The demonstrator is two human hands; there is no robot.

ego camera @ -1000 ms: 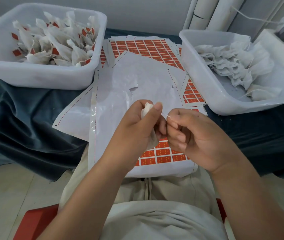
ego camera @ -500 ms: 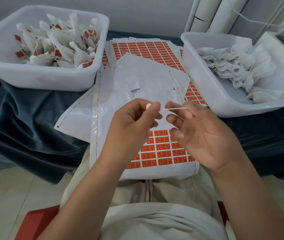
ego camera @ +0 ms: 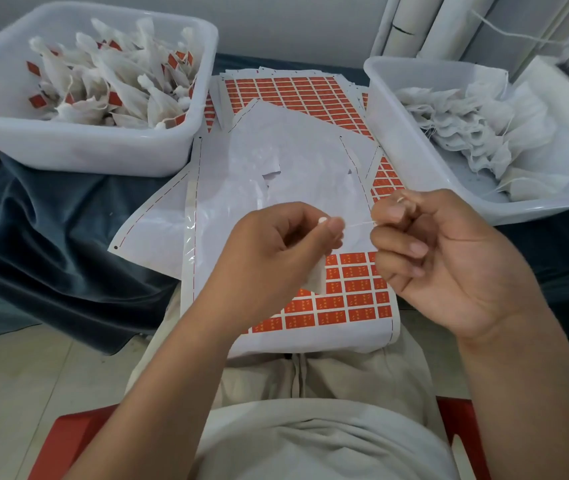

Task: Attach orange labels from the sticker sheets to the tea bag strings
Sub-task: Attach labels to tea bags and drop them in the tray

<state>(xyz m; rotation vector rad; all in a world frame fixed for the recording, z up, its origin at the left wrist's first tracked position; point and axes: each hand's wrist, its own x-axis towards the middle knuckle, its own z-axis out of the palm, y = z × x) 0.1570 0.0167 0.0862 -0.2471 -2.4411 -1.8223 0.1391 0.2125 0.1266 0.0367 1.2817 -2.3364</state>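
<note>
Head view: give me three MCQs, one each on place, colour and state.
1. Where is the tub of labelled tea bags? A) person's left B) person's right C) on the lap
2. Colour of the labels on the near sticker sheet? A) blue B) orange C) green
3. The string is: A) stretched between both hands B) loose in a tub C) coiled on the sheet

Answers: 1 A, orange tags show among its bags; 2 B, an orange grid lies by the lap; 3 A, left hand and right hand both pinch it.
</note>
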